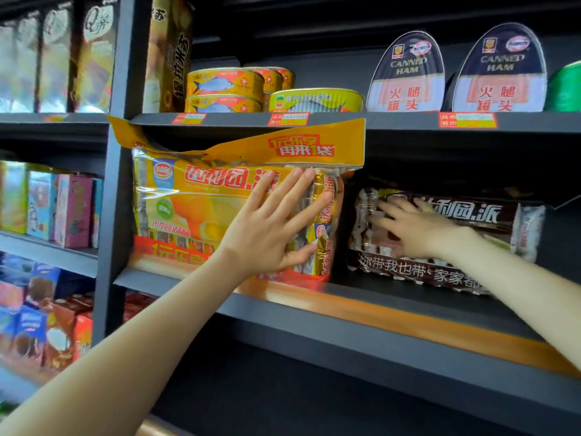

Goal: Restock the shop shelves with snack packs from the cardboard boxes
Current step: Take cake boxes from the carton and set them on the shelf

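Observation:
A large yellow-orange snack pack (201, 212) stands upright on the dark middle shelf (361, 297), its top flap bent against the shelf above. My left hand (270, 228) presses flat on the pack's right front, fingers straight and spread. To its right a brown snack pack (471, 215) stands further back on the same shelf. My right hand (415, 228) lies against the brown pack's front left with fingers stretched out. No cardboard box is in view.
The shelf above carries yellow fish cans (226, 89), two canned ham tins (405, 73) and red price tags (467, 120). The left shelving bay holds colourful boxes (72, 212) and packets. A dark upright post (110, 221) divides the bays.

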Action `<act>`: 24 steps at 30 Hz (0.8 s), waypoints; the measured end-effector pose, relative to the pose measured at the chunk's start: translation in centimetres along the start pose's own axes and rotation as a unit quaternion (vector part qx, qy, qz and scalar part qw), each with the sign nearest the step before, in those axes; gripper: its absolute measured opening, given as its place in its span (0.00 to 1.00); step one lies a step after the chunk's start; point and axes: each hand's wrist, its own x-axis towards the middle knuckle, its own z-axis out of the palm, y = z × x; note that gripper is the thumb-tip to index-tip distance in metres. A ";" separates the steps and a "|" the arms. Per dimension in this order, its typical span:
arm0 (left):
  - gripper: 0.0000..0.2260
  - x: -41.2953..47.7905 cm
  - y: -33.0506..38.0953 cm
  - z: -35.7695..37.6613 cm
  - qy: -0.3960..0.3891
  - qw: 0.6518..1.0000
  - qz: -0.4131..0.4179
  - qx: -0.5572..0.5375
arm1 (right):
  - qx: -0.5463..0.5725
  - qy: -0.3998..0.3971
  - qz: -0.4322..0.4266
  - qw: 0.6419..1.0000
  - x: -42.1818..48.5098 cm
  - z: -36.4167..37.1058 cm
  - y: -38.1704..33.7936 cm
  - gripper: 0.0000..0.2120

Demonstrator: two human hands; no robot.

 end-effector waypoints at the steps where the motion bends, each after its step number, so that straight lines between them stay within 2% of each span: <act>1: 0.30 0.0 0.1 -0.2 -0.012 1.000 -0.002 -0.002 | 0.037 0.026 0.004 0.999 -1.3 -0.9 -1.0 0.37; 4: 0.28 0.0 0.6 -1.6 -0.053 0.998 -0.031 -0.033 | 0.136 0.159 0.015 0.978 -6.6 -2.7 -4.3 0.29; 7: 0.25 -0.4 2.9 -4.8 -0.076 0.987 -0.107 -0.094 | 0.251 0.342 0.005 0.905 -12.4 -2.9 -7.8 0.23; 8: 0.24 -1.0 4.2 -6.4 -0.078 0.980 -0.136 -0.120 | 0.290 0.384 -0.012 0.877 -14.3 -2.6 -9.2 0.21; 10: 0.22 -3.3 7.5 -9.9 -0.101 0.961 -0.188 -0.176 | 0.352 0.416 -0.051 0.837 -17.4 -0.8 -12.4 0.16; 13: 0.19 -9.4 13.3 -15.9 -0.203 0.921 -0.244 -0.225 | 0.427 0.372 -0.116 0.816 -20.9 3.3 -18.6 0.16; 16: 0.20 -18.0 19.1 -22.1 -0.331 0.855 -0.317 -0.243 | 0.496 0.282 -0.169 0.804 -24.7 7.6 -25.7 0.16; 19: 0.16 -26.3 24.5 -29.2 -0.448 0.771 -0.392 -0.227 | 0.524 0.171 -0.215 0.806 -28.5 11.2 -31.8 0.15; 24: 0.17 -36.2 30.6 -39.5 -0.584 0.660 -0.434 -0.187 | 0.536 -0.084 -0.276 0.793 -33.8 17.0 -41.3 0.19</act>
